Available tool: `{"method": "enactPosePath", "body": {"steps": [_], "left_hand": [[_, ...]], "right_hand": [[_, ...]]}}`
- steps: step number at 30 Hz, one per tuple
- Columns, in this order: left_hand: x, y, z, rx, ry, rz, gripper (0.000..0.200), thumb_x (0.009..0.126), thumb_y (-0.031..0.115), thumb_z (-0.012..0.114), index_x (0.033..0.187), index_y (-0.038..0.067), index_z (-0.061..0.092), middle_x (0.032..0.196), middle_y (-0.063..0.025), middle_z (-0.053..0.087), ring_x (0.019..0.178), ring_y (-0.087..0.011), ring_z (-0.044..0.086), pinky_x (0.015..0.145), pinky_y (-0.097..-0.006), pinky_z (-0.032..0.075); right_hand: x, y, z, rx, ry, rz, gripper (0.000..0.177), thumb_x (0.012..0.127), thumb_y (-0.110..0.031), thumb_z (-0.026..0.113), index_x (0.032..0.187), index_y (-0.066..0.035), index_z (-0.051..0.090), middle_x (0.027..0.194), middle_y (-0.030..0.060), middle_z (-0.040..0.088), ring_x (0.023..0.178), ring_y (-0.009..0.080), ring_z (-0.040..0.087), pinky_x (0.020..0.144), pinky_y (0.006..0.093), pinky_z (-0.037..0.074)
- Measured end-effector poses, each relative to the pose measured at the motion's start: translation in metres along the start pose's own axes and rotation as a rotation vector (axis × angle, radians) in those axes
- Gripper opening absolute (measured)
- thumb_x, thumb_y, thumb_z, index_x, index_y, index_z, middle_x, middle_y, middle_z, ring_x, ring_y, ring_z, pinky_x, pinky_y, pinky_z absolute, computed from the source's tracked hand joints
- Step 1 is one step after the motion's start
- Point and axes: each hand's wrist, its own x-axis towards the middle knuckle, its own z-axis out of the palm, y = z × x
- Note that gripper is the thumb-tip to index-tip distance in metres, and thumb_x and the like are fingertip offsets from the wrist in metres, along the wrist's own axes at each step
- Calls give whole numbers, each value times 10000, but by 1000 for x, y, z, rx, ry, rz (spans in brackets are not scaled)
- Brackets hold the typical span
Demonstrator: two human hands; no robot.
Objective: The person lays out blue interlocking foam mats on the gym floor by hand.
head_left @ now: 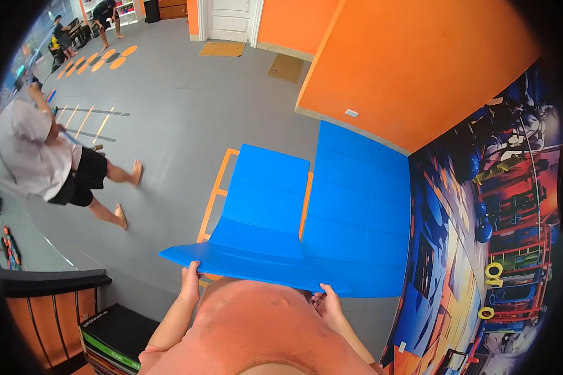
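A long blue foam mat (256, 197) stretches away from me over the grey floor, its near end lifted to waist height and bent upward. My left hand (192, 275) grips the lifted edge near its left corner, thumb on top. On the right, my right hand (326, 301) pinches the same edge, with its fingers partly hidden below. The far part of the mat lies flat over an orange ladder pattern (216, 194) marked on the floor. More blue mats (363, 200) lie flat to the right, along the wall.
A person in a white shirt (31, 147) stands at left; other people are at the far left. An orange partition (413, 69) and a mural wall (447, 250) bound the right. Near my left are a black railing (50, 281) and stacked boxes (119, 331).
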Motion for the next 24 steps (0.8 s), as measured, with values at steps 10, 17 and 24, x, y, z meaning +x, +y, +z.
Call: {"method": "enactPosePath", "body": {"steps": [10, 17, 24], "left_hand": [[-74, -91, -23, -23, 67, -55, 217, 886, 292, 545, 930, 89, 610, 769, -28, 622, 725, -144, 606, 643, -282, 435], [-123, -189, -61, 6, 148, -11, 228, 875, 304, 558, 940, 90, 604, 759, -35, 621, 709, -168, 612, 635, -314, 426], [-160, -269, -98, -72, 184, -143, 212, 915, 234, 533, 1020, 59, 591, 834, -69, 654, 599, -159, 596, 507, -309, 432]], "right_hand": [[26, 82, -110, -20, -121, 87, 287, 855, -287, 701, 1054, -131, 565, 777, 78, 638, 661, 206, 610, 607, 341, 492], [29, 164, -194, -293, -186, 34, 366, 902, -438, 646, 1103, -146, 553, 774, 71, 648, 658, 220, 613, 677, 399, 501], [52, 229, -246, -317, -187, 224, 300, 907, -403, 626, 1116, -210, 533, 739, 66, 666, 567, 211, 612, 486, 354, 388]]}}
